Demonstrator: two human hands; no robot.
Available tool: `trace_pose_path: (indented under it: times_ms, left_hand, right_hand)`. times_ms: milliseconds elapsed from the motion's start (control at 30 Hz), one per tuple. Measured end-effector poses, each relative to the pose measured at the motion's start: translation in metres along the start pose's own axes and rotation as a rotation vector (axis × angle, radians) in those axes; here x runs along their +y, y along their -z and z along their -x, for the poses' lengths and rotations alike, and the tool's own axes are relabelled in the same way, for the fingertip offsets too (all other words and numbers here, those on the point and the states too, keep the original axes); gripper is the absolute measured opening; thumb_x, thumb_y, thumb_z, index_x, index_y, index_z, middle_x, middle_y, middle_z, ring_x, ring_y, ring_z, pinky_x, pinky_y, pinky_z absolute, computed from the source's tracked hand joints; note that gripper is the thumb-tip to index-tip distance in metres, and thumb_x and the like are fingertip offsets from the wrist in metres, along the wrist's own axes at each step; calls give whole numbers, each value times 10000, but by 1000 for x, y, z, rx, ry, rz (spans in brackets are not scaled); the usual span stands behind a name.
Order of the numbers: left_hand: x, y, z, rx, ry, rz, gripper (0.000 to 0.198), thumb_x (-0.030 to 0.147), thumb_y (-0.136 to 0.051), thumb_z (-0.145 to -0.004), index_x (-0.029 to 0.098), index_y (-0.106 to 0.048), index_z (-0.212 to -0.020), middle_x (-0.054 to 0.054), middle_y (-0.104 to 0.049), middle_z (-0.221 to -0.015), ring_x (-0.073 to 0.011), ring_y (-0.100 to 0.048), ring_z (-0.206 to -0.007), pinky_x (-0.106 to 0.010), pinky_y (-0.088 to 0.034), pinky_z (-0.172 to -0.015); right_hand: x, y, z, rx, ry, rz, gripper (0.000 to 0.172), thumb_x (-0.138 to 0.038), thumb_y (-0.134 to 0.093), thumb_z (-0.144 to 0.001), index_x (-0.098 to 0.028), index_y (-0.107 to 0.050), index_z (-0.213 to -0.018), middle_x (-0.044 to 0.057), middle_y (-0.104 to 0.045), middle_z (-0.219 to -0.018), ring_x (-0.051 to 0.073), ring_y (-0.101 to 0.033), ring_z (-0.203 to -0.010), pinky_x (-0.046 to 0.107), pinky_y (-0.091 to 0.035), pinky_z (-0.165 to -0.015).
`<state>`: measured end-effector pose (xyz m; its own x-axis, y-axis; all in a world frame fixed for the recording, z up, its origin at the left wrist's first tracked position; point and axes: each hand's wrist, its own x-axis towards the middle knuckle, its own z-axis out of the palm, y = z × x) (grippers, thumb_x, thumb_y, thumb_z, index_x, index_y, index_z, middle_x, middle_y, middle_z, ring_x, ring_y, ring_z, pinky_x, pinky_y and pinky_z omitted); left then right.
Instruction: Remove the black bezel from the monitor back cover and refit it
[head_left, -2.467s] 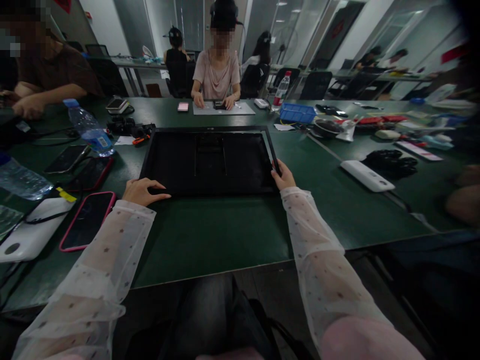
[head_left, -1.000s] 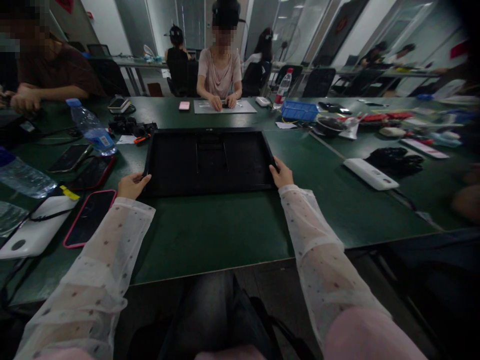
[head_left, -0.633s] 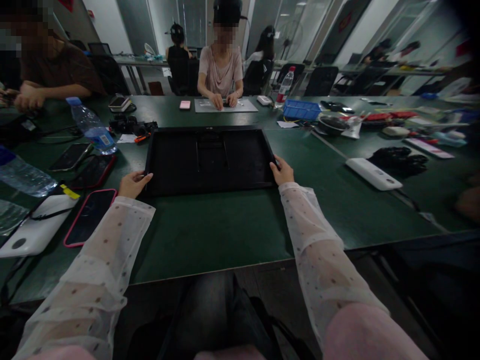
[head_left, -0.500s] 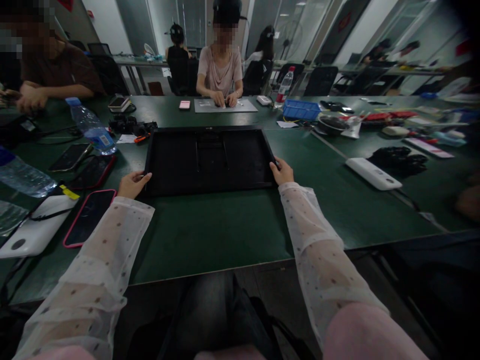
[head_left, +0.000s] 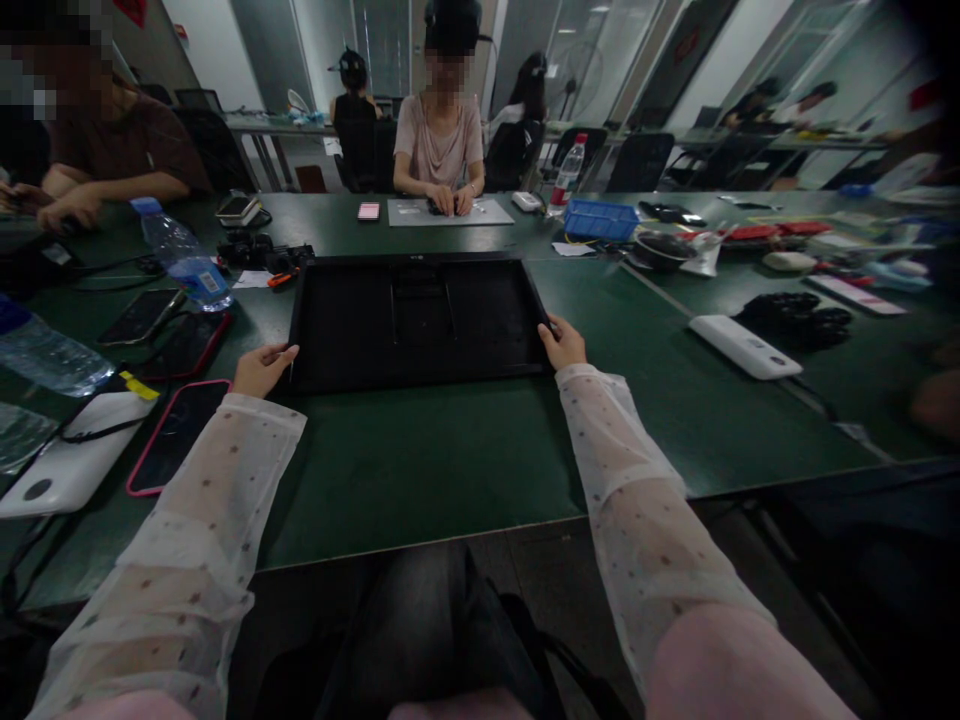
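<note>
A wide black rectangular tray (head_left: pixel 345 325) with a raised rim lies on the green table in front of me. Thin lines in its middle outline a smaller rectangle, and a small pale mark sits on the far rim. My left hand (head_left: pixel 261 370) is closed on its near left edge, thumb on top. At the right edge, my right hand (head_left: pixel 564 343) grips the rim with thumb and fingers. The fingertips of both hands are partly hidden by the rim. Close to my left forearm lies a phone with a pink edge (head_left: pixel 176 430).
Water bottles (head_left: pixel 184 255), phones and a white power bank (head_left: pixel 79 450) crowd the left side. To the right are another white device (head_left: pixel 745 347), a black plastic bag (head_left: pixel 799 320) and a blue basket (head_left: pixel 600 219). A person (head_left: pixel 439 145) sits opposite, hands on a grey mat (head_left: pixel 487 212).
My left hand has shifted very slightly left along the tray's edge. The tray stays in place. At the far left, another person's hands have moved a little.
</note>
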<state>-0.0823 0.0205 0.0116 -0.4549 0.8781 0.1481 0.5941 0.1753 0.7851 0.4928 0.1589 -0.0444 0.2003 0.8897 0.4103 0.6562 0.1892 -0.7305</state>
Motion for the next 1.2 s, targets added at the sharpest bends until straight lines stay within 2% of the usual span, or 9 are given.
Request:
trace_pose_path:
  times_ms: [133, 500, 667, 767, 833, 933, 1033, 1100, 1200]
  left_hand:
    - [6, 0, 2, -5, 136, 113, 234, 364, -719, -831, 170, -782, -947, -85, -807, -961, -284, -756, -1081, -396, -601, -1009]
    - [4, 0, -2, -34, 195, 158, 206, 331, -751, -772, 178, -710, -904, -31, -719, -772, -225, -726, -831, -359, -593, -876]
    - [-4, -2, -2, -19, 106, 3, 273, 478, -693, -849, 209, -670, -894, -48, -734, -822, -261, -737, -934, -376, -580, -920]
    - [-6, -2, 0, 39, 25, -109, 315, 536, -624, -921, 224, -650, -894, -67, -752, -931, -271, -720, -1023, -382, -547, -990]
    - [-8, -4, 0, 95, 12, -116, 296, 519, -620, -943, 226, -623, -902, -63, -736, -958, -253, -698, -998, -364, -531, -968]
    - [-11, -7, -2, 177, 4, -97, 282, 437, -687, -929, 230, -545, -801, -8, -630, -792, -192, -602, -801, -319, -483, -820]
    - [-13, -9, -2, 235, -79, -102, 457, 349, -747, -903, 234, -397, -632, 52, -432, -607, -137, -422, -631, -295, -370, -684]
    - [-12, -9, 0, 266, -125, -79, 566, 326, -761, -905, 229, -311, -576, 64, -345, -553, -118, -338, -591, -295, -306, -639]
    - [-3, -7, 6, 269, -114, -15, 638, 305, -732, -947, 229, -242, -546, 71, -267, -509, -100, -268, -568, -301, -247, -606]
  right_hand:
    - [3, -1, -1, 18, 31, -16, 636, -675, -632, -877, -214, -750, -1300, 118, -791, -1049, 327, -756, -1042, 567, -571, -1064]
    - [-1, 4, 0, -23, -5, 55, 614, -568, -615, -918, -175, -707, -1381, 150, -784, -1085, 358, -746, -1108, 576, -556, -1096]
    - [2, 6, -3, -47, 40, -5, 579, -522, -658, -897, -218, -702, -1388, 129, -783, -1125, 360, -727, -1178, 609, -510, -1161]
    - [1, 7, -7, -138, -17, -126, 695, -488, -685, -882, -188, -613, -1505, 153, -750, -1273, 355, -697, -1267, 606, -480, -1201]
    - [-2, 9, -8, -240, -62, -238, 796, -481, -711, -863, -176, -538, -1577, 155, -737, -1320, 358, -690, -1286, 615, -496, -1187]
    - [-8, 13, -7, -344, -36, -337, 893, -495, -790, -797, -235, -512, -1606, 119, -678, -1451, 365, -639, -1368, 619, -490, -1194]
    - [-15, 12, -4, -314, 14, -353, 951, -486, -863, -722, -261, -540, -1588, 99, -558, -1602, 365, -523, -1493, 573, -420, -1259]
    - [-16, 10, -3, -293, -8, -372, 960, -475, -870, -711, -251, -545, -1586, 107, -589, -1571, 374, -547, -1470, 588, -435, -1245]
    - [-15, 8, -1, -263, -71, -413, 915, -440, -859, -716, -225, -579, -1560, 113, -727, -1365, 385, -681, -1304, 635, -527, -1150]
